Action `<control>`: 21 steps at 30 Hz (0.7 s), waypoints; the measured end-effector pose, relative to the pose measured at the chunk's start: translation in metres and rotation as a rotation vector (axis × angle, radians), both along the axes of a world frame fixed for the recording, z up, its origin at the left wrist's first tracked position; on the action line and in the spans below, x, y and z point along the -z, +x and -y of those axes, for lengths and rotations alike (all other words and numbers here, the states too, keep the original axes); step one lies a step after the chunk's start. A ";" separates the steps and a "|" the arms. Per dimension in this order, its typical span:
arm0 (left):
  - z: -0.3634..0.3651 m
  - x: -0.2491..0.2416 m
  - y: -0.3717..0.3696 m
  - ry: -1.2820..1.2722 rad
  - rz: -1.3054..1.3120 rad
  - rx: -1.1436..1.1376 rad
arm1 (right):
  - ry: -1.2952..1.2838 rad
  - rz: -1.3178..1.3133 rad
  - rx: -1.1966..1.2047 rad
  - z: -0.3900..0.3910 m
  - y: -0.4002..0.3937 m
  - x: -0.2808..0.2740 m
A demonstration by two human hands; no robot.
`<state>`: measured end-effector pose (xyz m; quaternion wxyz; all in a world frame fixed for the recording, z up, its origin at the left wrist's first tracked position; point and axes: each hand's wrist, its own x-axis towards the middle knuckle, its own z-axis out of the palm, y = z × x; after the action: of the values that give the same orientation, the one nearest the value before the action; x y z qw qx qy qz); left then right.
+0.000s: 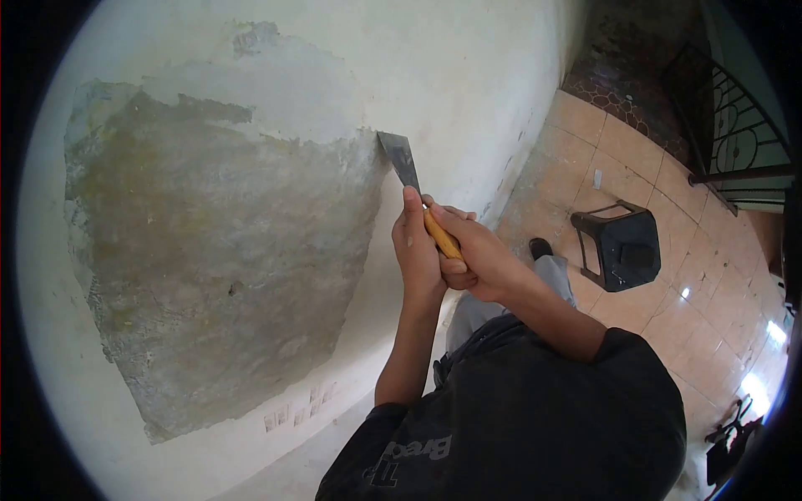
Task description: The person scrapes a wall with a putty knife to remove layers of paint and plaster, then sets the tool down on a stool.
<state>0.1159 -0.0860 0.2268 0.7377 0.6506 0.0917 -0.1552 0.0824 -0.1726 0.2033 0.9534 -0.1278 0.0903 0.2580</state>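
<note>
Both my hands are wrapped around a paint scraper [444, 235] with a yellow wooden handle and a flat, dark metal blade. My left hand [419, 255] grips it from the left, thumb pointing up toward the blade. From the right, my right hand [483, 253] closes over the handle, its fingers meeting those of the left. The blade's tip is at the upper right edge of a bare grey patch [225, 242] on the wall. Pale paint [434, 75] surrounds this rough, stained patch.
On the tiled floor [614, 154] to the right stands a black plastic stool [631, 250] with a small dark object on top. A dark metal railing [743, 174] is farther off at the upper right. My shoe [540, 248] shows beside the stool.
</note>
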 end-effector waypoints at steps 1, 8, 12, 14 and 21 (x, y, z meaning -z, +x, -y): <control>0.001 -0.003 0.001 -0.001 -0.015 -0.009 | 0.001 -0.001 -0.003 -0.001 -0.002 -0.004; -0.003 -0.018 0.000 -0.019 0.002 -0.014 | -0.051 -0.038 0.065 -0.009 -0.008 -0.019; -0.006 -0.027 -0.007 -0.051 -0.038 -0.020 | -0.036 -0.015 0.022 -0.002 -0.013 -0.037; -0.003 -0.026 -0.006 -0.076 -0.011 -0.033 | -0.020 0.039 0.018 -0.002 0.001 -0.026; 0.001 -0.029 -0.002 -0.095 0.002 -0.005 | -0.065 -0.014 0.070 0.000 -0.008 -0.038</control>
<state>0.1137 -0.0872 0.2556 0.7682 0.6148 0.0850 -0.1569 0.0740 -0.1727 0.2416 0.9565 -0.1537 0.1099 0.2221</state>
